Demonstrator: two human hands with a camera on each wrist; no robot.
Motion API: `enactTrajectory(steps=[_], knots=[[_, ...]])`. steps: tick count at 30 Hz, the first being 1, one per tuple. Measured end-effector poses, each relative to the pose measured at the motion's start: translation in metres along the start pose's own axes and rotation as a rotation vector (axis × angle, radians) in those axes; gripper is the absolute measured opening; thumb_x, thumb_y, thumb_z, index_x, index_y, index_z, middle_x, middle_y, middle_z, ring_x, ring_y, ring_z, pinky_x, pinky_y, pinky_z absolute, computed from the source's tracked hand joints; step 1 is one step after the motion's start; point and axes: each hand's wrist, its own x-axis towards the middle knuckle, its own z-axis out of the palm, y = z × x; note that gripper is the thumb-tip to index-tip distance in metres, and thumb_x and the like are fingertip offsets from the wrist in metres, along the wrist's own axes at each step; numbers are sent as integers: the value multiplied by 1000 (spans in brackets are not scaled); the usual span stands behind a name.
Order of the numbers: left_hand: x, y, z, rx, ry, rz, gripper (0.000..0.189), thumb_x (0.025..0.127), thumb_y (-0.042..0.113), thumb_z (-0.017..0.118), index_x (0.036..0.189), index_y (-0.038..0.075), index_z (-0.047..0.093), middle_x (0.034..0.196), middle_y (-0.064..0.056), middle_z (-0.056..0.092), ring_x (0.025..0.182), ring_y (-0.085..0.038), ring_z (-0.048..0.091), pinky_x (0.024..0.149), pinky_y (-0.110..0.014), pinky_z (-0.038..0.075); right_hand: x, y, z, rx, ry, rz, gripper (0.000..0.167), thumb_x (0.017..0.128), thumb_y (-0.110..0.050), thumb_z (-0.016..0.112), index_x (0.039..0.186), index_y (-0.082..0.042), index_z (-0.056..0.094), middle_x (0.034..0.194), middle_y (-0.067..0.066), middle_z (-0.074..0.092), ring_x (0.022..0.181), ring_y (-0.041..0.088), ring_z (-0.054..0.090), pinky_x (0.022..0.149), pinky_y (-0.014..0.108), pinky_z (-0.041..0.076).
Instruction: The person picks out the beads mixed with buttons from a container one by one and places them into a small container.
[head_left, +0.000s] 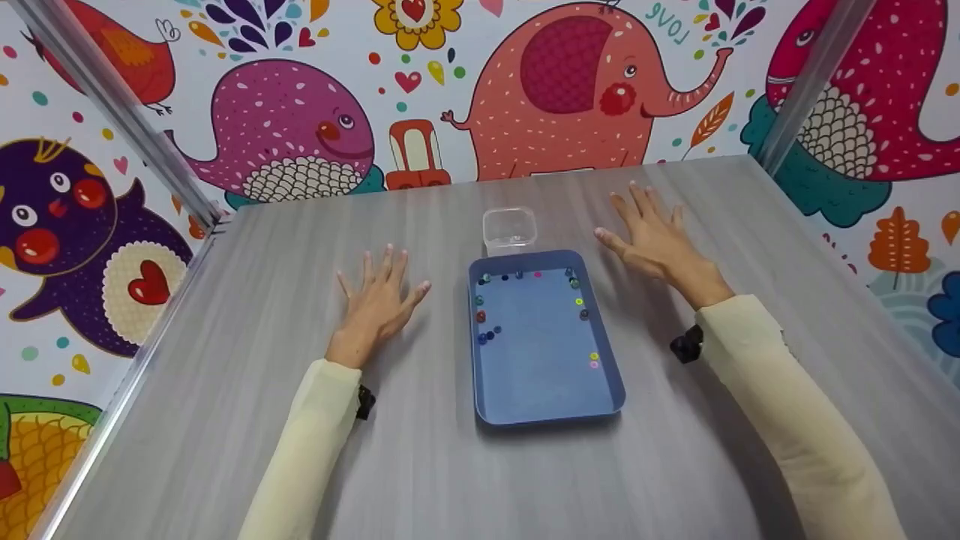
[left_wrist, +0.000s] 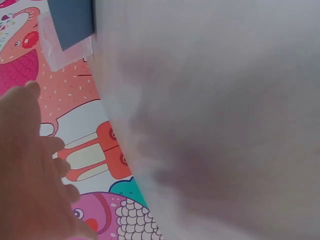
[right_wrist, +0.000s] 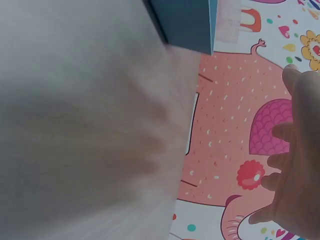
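Note:
Between the two hands lies a blue rectangular tray (head_left: 547,382) with small beads along its inner edges: dark, green and red ones (head_left: 481,316) at the left, yellow and pink ones (head_left: 594,360) at the right. Just behind it stands a small clear plastic container (head_left: 510,228). My left hand (head_left: 377,300) is left of the tray, fingers spread, holding nothing. On the other side my right hand (head_left: 652,238) hovers with spread fingers, also holding nothing. Both wrist views show the hands apart from the table, their shadows on its surface.
The grey wood-grain table (head_left: 405,465) carries everything. Behind it rises a wall (head_left: 420,90) printed with cartoon animals. Metal posts (head_left: 120,112) stand at the back corners, and a metal rail runs along the left table edge.

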Motion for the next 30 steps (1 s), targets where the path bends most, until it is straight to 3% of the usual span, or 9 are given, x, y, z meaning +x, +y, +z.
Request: enactTrajectory(steps=[20, 25, 30], knots=[[-26, 22, 10, -173, 1, 27, 82, 99, 61, 45, 162, 19, 13, 169, -11, 14, 154, -46, 10, 123, -72, -3, -12, -23, 2, 84, -21, -39, 86, 96, -67, 45, 161, -16, 20, 170, 13, 5, 157, 37, -3, 126, 66, 2], [-30, 30, 14, -197, 25, 27, 82, 97, 58, 52, 161, 16, 22, 166, -12, 25, 152, -46, 21, 123, -71, 7, -17, -32, 5, 103, 8, -60, 84, 93, -64, 54, 158, -16, 29, 168, 14, 16, 157, 38, 5, 125, 69, 9], [-37, 37, 17, -256, 64, 7, 77, 94, 52, 60, 156, 13, 35, 160, -14, 39, 147, -41, 36, 122, -64, 26, -24, -40, 8, 136, 23, -87, 83, 92, -63, 56, 157, -15, 34, 167, 14, 22, 155, 39, 14, 121, 70, 19]])
